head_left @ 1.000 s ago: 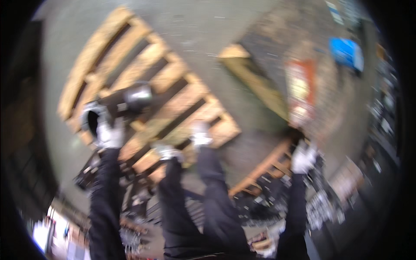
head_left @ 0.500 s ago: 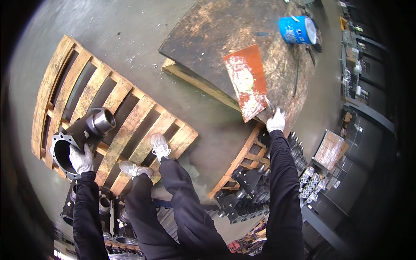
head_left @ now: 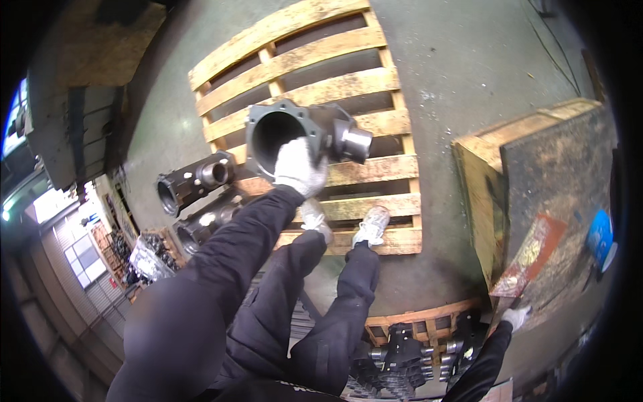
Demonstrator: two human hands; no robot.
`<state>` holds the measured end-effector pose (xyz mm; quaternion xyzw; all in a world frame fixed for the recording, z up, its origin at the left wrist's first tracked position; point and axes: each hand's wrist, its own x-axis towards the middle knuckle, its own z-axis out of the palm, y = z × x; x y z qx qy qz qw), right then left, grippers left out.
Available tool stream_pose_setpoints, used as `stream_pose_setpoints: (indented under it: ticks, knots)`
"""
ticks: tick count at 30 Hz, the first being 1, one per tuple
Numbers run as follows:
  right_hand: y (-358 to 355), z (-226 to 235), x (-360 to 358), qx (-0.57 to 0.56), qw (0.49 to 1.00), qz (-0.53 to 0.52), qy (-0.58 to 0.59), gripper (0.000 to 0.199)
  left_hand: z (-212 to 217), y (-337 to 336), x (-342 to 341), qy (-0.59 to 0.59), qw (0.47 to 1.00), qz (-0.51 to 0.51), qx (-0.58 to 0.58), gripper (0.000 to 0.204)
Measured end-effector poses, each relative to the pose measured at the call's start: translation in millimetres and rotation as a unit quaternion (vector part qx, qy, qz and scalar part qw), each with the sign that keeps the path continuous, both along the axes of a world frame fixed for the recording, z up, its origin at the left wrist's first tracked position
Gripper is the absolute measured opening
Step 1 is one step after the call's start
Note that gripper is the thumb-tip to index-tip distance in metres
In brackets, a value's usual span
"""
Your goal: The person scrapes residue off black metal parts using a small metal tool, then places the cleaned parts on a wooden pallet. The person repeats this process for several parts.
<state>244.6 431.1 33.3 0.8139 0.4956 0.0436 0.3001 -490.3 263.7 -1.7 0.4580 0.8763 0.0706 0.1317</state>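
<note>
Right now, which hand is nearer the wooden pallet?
Left. The left hand grips the dark metal housing directly over the wooden pallet. The right hand is far off, by the red flat package.

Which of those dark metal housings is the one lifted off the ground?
The flanged housing over the wooden pallet, gripped at its rim by the gloved left hand. The other housings lie on the floor beside the pallet, untouched.
</note>
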Motion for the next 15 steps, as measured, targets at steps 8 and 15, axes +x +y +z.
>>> stream_pose_setpoints:
  ticks: [8, 15]
  knots:
    - [-46, 42, -240, 0.219, 0.877, 0.229, 0.361, 0.044, 11, 6, -7, -0.061, 0.998, 0.013, 0.002, 0.028]
    - [-29, 34, -580, -0.045, 0.701, 0.404, 0.586, 0.066, 8, -4, -15, -0.163, 0.985, 0.049, 0.035, 0.031]
